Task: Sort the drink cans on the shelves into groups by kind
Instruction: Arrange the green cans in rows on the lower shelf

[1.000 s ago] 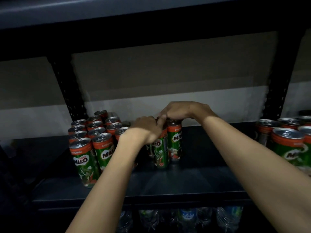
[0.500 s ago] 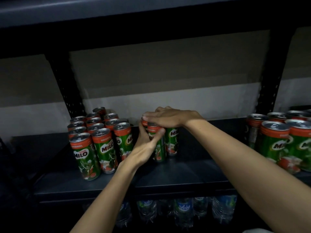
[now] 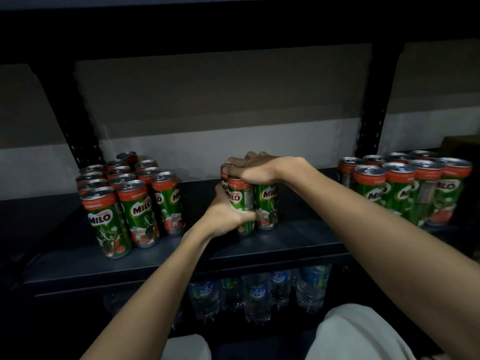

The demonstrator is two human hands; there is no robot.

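Shelving of dark metal filled the view, and its middle shelf (image 3: 272, 242) carried every Milo can in sight. Beneath it stood a row of water bottles (image 3: 255, 294), dim and partly hidden. A left block of cans (image 3: 124, 201) stood upright in rows near the left post, and a right block of cans (image 3: 405, 188) stood well apart at the far right. Between them sat a small centre cluster of cans (image 3: 249, 201), upright on the shelf. The right hand (image 3: 255, 168) lay over the cluster's tops, fingers curled down around the rims. The left hand (image 3: 228, 216) gripped the cluster low on its front, thumb and fingers wrapped around the nearest can.
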